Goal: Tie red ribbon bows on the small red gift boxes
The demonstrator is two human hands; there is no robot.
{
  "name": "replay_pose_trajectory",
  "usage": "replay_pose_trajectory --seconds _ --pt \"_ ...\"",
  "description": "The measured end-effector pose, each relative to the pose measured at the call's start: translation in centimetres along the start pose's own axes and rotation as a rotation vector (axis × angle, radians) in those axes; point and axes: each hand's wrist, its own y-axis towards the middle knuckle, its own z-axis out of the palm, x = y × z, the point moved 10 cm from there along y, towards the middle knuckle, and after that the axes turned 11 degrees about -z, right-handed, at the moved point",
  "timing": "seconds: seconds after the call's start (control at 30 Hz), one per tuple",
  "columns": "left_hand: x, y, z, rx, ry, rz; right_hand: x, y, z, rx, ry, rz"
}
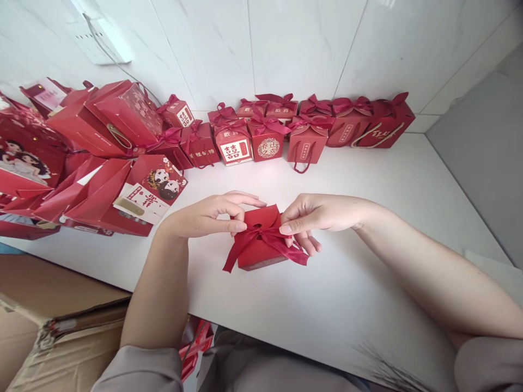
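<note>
A small red gift box (261, 258) stands on the white table in front of me, with a dark red ribbon (295, 253) tied in a bow over its top. My left hand (218, 213) is at the box's left side, pinching the bow's left loop between thumb and index finger while its other fingers reach behind the box. On the right, my right hand (310, 218) has its thumb and index finger closed on the bow's right loop. The remaining right fingers are curled beside the box. Both ribbon tails hang down over the front.
Finished-looking red boxes with bows (267, 144) line the tiled wall at the back. Larger red gift bags (118, 117) are piled at the left. An open cardboard carton (77, 337) stands below the table's front left edge. A cable runs from a wall socket (100, 41).
</note>
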Motion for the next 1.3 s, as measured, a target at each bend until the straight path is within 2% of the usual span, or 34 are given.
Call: replay_pose_trajectory --seconds 0.17,0.33,0.43,0.53,0.63,0.77,0.9,1.1,1.2,1.3 --pt "0.1 -0.2 -0.6 -0.102 0.117 0.007 0.4 0.1 0.2 -0.006 -0.017 0.001" --pt "-0.6 -0.2 -1.1 -0.300 0.269 0.004 0.8 0.0 0.3 -0.036 -0.083 0.013" --pt "-0.9 -0.4 -1.6 -0.363 0.293 -0.006 0.8 0.0 0.1 -0.061 -0.095 0.006" --pt "-1.0 -0.6 -2.0 -0.338 0.115 0.044 0.7 -0.1 -0.4 -0.071 -0.083 -0.025" --pt "-0.7 -0.4 -2.0 -0.251 -0.103 0.095 0.6 0.1 -0.8 -0.027 -0.076 -0.079" --pt "0.2 -0.2 -2.1 -0.226 -0.228 0.088 0.6 0.3 -1.2 -0.006 -0.080 -0.124" --pt "0.7 0.2 -2.0 -0.233 -0.235 0.036 0.8 0.3 -1.0 -0.014 -0.091 -0.119" --pt "0.8 1.0 -1.1 -0.244 -0.092 -0.060 1.1 0.3 -1.0 -0.039 -0.118 -0.130" --pt "0.6 1.2 -0.7 -0.237 -0.064 -0.069 1.4 0.4 -1.5 -0.100 -0.169 -0.167" --pt "0.4 1.4 -0.2 -0.192 -0.073 -0.058 2.3 0.3 -2.4 -0.224 -0.289 -0.244"
